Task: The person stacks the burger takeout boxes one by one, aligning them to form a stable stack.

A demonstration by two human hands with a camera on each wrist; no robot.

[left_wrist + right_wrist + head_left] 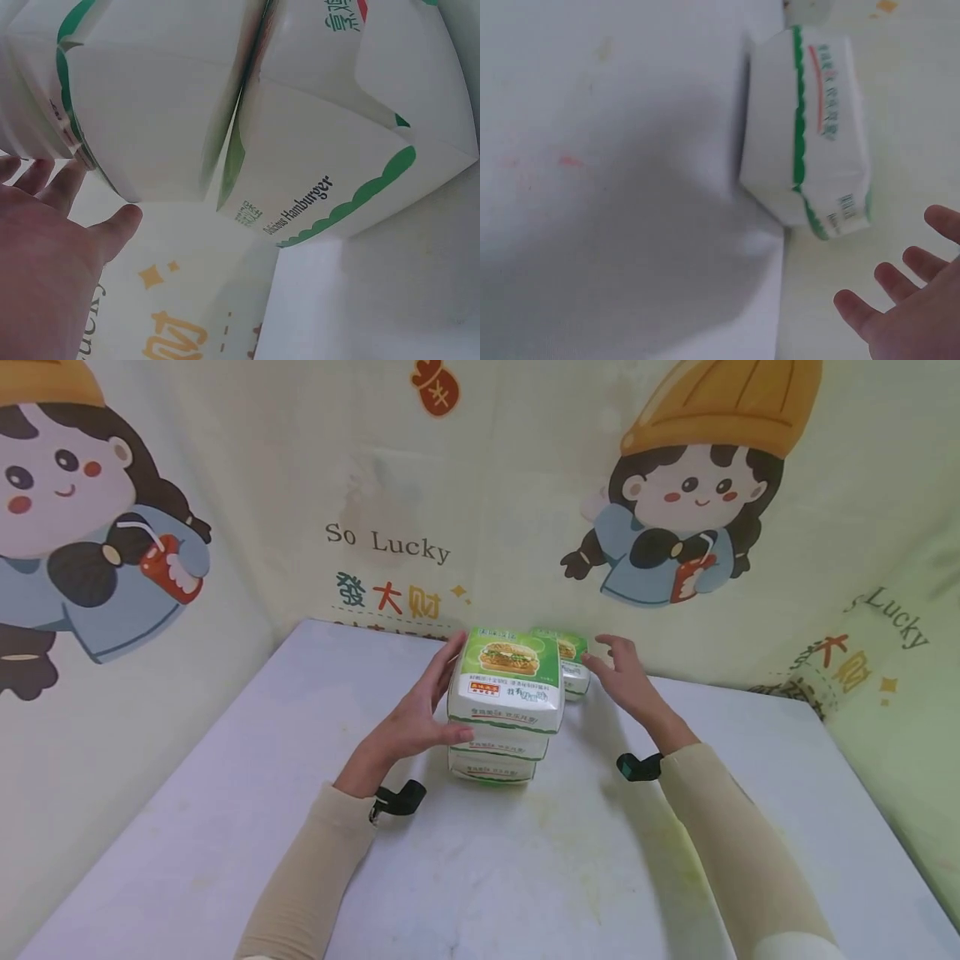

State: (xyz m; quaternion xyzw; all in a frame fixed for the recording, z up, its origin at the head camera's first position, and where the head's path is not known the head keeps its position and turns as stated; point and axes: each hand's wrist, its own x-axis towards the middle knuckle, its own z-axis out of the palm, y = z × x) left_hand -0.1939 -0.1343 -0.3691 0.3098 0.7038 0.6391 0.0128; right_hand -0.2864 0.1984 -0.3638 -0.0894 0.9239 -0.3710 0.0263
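Note:
Three white and green hamburger boxes stand stacked in the middle of the table in the head view, with a burger picture on the lid of the top box (510, 685). Below it are the middle box (517, 745) and the bottom box (491, 768). My left hand (408, 718) rests along the left side of the upper stack, thumb near the front corner. Another hamburger box (576, 677) sits behind the stack to the right, partly hidden by it. My right hand (626, 681) is spread beside that box. In the right wrist view, its fingers are apart from the box (829, 127).
The white table (585, 860) carries faint yellowish stains. Behind and at the sides hangs a printed cloth (510, 502) with cartoon figures and lettering, close to the rear box. Each wrist wears a black camera mount (401, 797).

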